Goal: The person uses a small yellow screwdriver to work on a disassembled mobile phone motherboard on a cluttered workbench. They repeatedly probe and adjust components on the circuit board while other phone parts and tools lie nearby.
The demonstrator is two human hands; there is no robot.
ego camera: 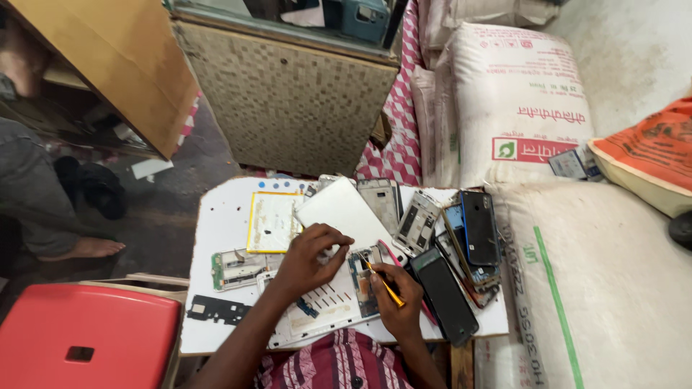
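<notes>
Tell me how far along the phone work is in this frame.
Done: the phone lies opened, its insides showing. In hand: the left hand steadies it while the right hand holds a yellow tool at it. Left: its parts are not yet closed up; other stripped frames lie around.

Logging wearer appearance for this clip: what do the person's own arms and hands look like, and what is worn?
Both forearms are bare, with no sleeves in view. The left hand and right hand wear no gloves; no rings, watch or bracelets are visible. At the bottom edge is a maroon garment with pale stripes.
</notes>
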